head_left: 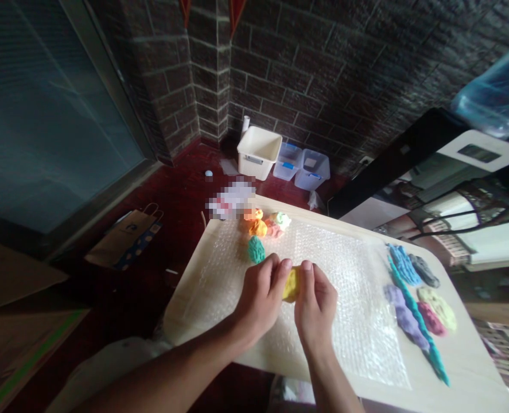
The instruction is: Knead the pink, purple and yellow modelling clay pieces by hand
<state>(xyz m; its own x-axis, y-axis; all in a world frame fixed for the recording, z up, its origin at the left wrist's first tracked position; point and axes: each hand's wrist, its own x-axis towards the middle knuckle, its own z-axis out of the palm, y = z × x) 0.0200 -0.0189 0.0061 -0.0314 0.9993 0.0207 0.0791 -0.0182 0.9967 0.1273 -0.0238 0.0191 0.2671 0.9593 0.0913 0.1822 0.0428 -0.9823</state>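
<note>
A yellow lump of modelling clay (291, 285) is pinched between both hands above the table. My left hand (260, 295) closes on its left side, thumb on top. On its right side my right hand (315, 298) grips it the same way; the curled fingers below are mostly hidden. Just beyond my left hand lies a green ball of clay (256, 250). Behind that sit orange clay (258, 228), pink clay (275, 229) and pale green clay (282, 219). Bubble wrap (344, 275) is spread under my hands.
The pale wooden table (465, 373) bears blue clay (404, 265), purple clay (407, 318), a long teal twist (418, 321) and other lumps at right. Beyond its far edge stand a cream bin (258, 152) and clear boxes (312, 169). A paper bag (123, 238) lies on the floor at left.
</note>
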